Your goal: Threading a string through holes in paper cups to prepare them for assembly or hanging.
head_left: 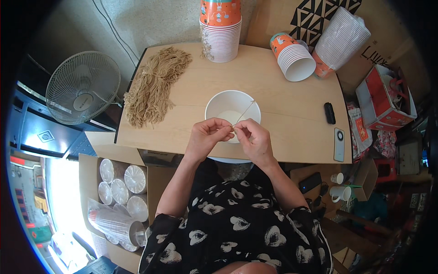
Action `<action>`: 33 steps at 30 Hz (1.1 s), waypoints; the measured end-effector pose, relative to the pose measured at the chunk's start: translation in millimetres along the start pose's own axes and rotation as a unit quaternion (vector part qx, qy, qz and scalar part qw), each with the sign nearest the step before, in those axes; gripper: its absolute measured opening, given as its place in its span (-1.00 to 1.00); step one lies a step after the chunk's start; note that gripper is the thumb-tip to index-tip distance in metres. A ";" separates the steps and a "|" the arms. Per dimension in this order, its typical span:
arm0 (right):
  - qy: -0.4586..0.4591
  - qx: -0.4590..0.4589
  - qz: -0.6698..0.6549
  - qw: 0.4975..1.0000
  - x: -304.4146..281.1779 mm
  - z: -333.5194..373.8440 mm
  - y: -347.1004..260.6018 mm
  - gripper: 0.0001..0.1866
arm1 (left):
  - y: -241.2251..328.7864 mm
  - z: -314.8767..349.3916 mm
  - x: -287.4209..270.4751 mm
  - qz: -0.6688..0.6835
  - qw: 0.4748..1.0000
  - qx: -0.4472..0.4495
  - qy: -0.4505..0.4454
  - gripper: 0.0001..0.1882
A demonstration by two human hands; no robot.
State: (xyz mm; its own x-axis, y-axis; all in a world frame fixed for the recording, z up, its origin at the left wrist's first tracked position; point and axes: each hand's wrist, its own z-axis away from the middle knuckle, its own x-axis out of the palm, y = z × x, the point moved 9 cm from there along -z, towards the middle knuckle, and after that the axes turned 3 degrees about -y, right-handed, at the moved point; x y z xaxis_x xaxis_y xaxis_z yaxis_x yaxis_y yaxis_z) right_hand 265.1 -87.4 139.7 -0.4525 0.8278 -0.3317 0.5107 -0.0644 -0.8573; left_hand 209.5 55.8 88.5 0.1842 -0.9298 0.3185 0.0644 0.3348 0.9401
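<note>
A white paper bucket (215,104) stands near the table's front edge, its round mouth facing up. From the right side of its rim a thin tan cord (245,111) runs down to my fingers. My left hand (207,138) pinches this cord between thumb and fingertips. Opposite it, nearly touching, my right hand (256,142) also pinches the cord. Both hands are over the bucket's near edge and hide part of it. The cord's end between the fingertips is too small to make out. A big bundle of tan cords (157,86) lies at the table's left.
On the wooden table (191,146), a bucket stack (222,43) with cords at its side stands at the back. Toward the back right are a tipped stack (299,64) and a bagged one (340,39). A phone (339,145) lies right; a fan (83,89) and carton (155,192) are left.
</note>
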 end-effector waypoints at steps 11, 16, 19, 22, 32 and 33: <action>-0.006 0.028 -0.014 0.999 0.4 1.4 8.0 -0.97 | 5.0 0.0 4.7 0.006 1.000 0.014 -0.013 -0.78; -0.012 0.022 -0.005 1.000 1.1 0.9 5.9 -0.96 | 0.6 0.1 1.6 -0.006 1.000 0.012 -0.014 -0.78; -0.013 0.020 0.001 1.000 1.6 0.9 6.3 -0.96 | -0.6 0.1 1.5 -0.011 1.000 0.014 -0.015 -0.80; -0.019 0.019 0.014 1.000 1.6 1.1 5.9 -0.95 | -2.0 0.1 0.6 -0.025 1.000 0.010 -0.012 -0.80; -0.029 0.025 0.036 0.999 1.6 2.7 5.4 -0.94 | 1.4 3.0 0.1 -0.081 0.997 -0.010 0.013 -0.83; -0.029 0.026 0.036 0.999 1.6 2.7 5.1 -0.94 | 1.9 2.9 0.5 -0.072 0.997 -0.002 0.012 -0.84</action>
State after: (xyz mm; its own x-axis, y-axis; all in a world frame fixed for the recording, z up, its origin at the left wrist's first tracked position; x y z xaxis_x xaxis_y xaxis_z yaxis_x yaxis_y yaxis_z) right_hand 265.0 -87.9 133.8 -0.4579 0.7865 -0.4145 0.5064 -0.1525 -0.8487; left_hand 206.9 55.5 90.8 0.1955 -0.9645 0.1775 0.0958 0.1989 0.9753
